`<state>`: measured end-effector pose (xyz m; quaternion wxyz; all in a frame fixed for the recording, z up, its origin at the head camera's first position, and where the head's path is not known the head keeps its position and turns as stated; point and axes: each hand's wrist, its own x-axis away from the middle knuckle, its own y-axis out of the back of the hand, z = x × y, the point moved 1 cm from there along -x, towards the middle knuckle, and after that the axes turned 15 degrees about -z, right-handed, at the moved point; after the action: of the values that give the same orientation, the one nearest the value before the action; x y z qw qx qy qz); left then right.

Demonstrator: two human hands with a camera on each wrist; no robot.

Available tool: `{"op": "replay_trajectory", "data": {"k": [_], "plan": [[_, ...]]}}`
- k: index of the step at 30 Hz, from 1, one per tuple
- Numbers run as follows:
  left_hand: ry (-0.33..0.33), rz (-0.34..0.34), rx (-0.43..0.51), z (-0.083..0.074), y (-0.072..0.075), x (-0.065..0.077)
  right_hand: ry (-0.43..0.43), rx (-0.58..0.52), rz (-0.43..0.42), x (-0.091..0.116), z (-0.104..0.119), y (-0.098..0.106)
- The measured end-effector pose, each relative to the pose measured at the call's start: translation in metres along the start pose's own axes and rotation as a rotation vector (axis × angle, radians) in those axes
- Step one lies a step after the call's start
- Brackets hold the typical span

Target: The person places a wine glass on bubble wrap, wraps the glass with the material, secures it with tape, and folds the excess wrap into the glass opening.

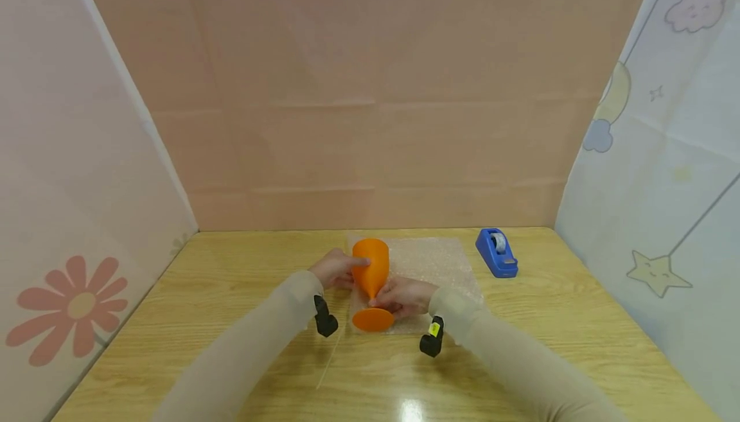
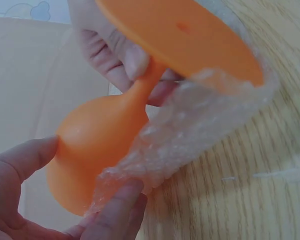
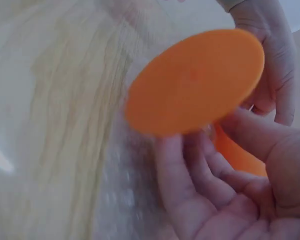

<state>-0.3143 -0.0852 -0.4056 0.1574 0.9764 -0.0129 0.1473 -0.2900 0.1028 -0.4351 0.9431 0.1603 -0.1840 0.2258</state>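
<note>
An orange goblet [image 1: 371,271] lies over a sheet of bubble wrap [image 1: 430,258], its round foot toward the person. My left hand [image 1: 337,269] holds the bowl from the left, thumb on top. In the left wrist view that hand's fingers are against the edge of the bubble wrap [image 2: 175,135], beneath the bowl. At the stem, my right hand [image 1: 407,297] pinches the goblet just above its foot [image 3: 195,82]. The foot hides part of the right fingers' hold in the right wrist view.
A blue tape dispenser [image 1: 497,254] with a roll of tape stands at the back right of the wooden table [image 1: 231,293]. A thin pale strip [image 1: 331,361] lies in front of the bubble wrap. Fabric walls enclose the table at the back and sides.
</note>
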Motion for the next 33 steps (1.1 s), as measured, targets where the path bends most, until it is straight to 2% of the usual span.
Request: {"op": "replay_trajectory", "data": {"k": [2,4,6,9,11,16,20,28,33], "plan": [[0.004,0.002,0.000,0.000,-0.001,0.000,0.010,0.040,0.026,0.000,0.003,0.008],[0.008,0.007,0.005,-0.001,-0.001,-0.001,0.001,0.047,-0.006,-0.001,0.009,0.019],[0.007,0.010,0.005,-0.002,-0.002,-0.002,-0.012,0.036,-0.121,-0.002,0.016,0.030],[-0.001,0.008,-0.003,-0.002,-0.002,-0.002,-0.036,-0.038,-0.304,-0.007,0.027,0.040],[-0.004,0.007,-0.004,-0.002,-0.002,-0.002,-0.047,-0.081,-0.374,-0.009,0.032,0.042],[0.002,0.012,-0.006,-0.003,-0.002,-0.002,-0.072,-0.171,-0.379,-0.016,0.035,0.036],[-0.001,0.012,-0.017,-0.004,-0.003,-0.002,-0.072,-0.199,-0.385,-0.021,0.034,0.028],[-0.015,0.018,-0.005,-0.003,-0.003,-0.002,-0.060,-0.162,-0.391,-0.022,0.036,0.022],[-0.042,0.007,-0.031,-0.004,-0.003,-0.002,-0.055,-0.184,-0.370,-0.023,0.033,0.024]]}}
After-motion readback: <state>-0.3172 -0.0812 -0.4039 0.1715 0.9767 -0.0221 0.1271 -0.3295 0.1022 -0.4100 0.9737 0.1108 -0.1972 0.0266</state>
